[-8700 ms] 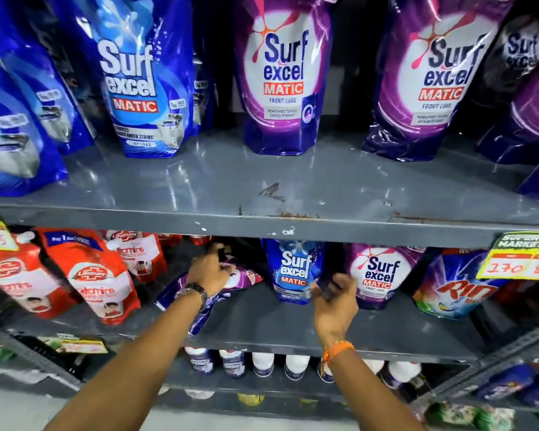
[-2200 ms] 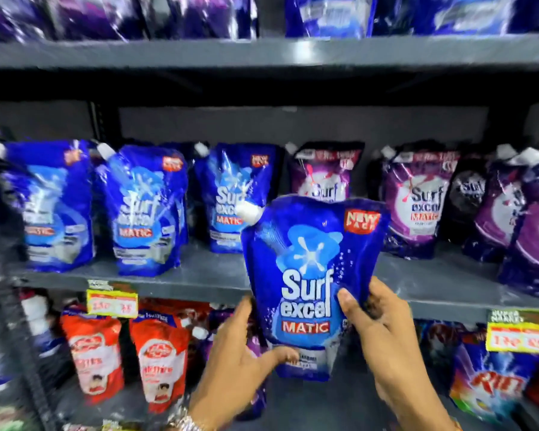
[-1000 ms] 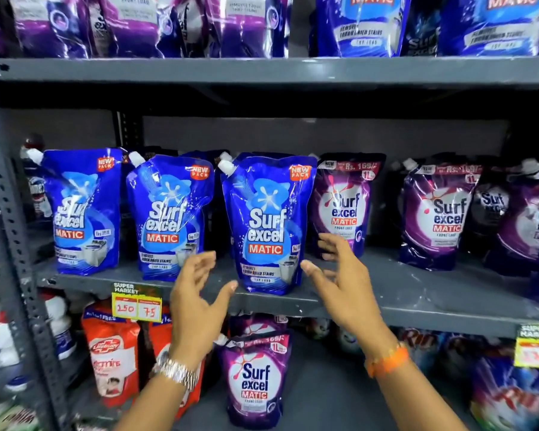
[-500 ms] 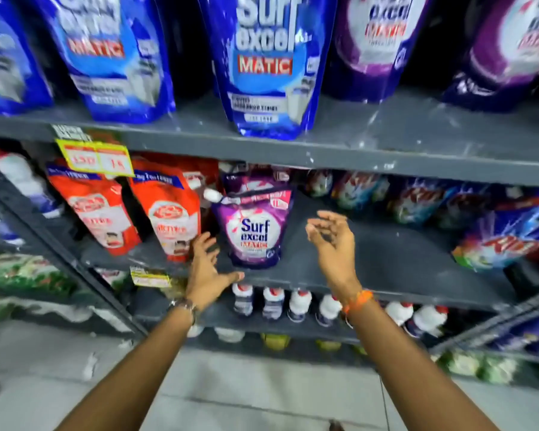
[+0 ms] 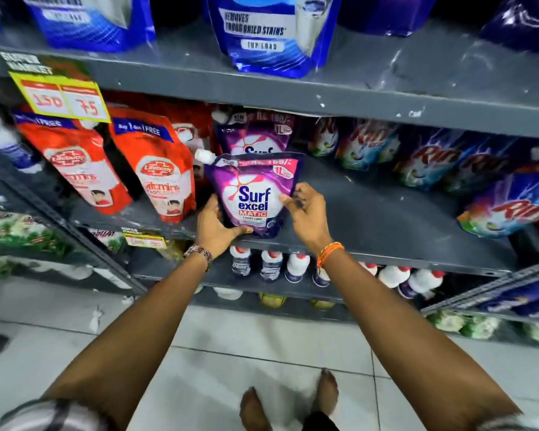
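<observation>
Purple detergent pouch (image 5: 255,197): upright near the front edge of the grey metal shelf (image 5: 371,219), white spout at top left. Gripped from both sides. Left hand (image 5: 213,227): fingers wrapped round the lower left corner, thumb across the bottom front. Right hand (image 5: 305,213): fingers grasping the right edge, thumb on the front face. Directly behind: second purple pouch (image 5: 255,135). Just to the left: red soap pouches (image 5: 165,175). Below: row of white bottles (image 5: 271,265).

2 red Lifebuoy pouches (image 5: 164,178) stand on the grey shelf (image 5: 386,219) under a yellow price tag (image 5: 63,99) — Rin packs (image 5: 442,157) at right, white bottles (image 5: 297,266) below.
</observation>
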Demonstrator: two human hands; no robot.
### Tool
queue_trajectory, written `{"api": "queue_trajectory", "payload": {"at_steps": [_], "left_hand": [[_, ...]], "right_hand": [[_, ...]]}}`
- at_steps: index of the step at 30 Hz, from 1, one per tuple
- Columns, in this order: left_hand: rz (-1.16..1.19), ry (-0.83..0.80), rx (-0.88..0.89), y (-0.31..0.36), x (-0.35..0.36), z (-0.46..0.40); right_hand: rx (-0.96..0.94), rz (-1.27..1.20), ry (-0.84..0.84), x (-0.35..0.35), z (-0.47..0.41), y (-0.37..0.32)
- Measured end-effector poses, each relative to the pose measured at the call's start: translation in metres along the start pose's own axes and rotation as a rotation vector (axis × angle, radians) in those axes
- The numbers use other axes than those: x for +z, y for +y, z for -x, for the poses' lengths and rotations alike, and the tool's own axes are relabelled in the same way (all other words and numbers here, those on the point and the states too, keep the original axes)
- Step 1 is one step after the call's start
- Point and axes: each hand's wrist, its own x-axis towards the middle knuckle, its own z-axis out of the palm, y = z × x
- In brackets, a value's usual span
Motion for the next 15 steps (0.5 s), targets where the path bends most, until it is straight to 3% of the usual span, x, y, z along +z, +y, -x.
{"api": "queue_trajectory", "payload": {"at_steps": [8, 15], "left_hand": [[0.023, -0.042, 0.035, 0.059, -0.005, 0.086], [0.061, -0.111, 0.213, 0.151, -0.008, 0.133]], "right_hand": [[-0.112, -0.056, 0.074, -0.043, 0.091, -0.044], [-0.284, -0.122, 0.217, -0.105, 0.13, -0.129]]}}
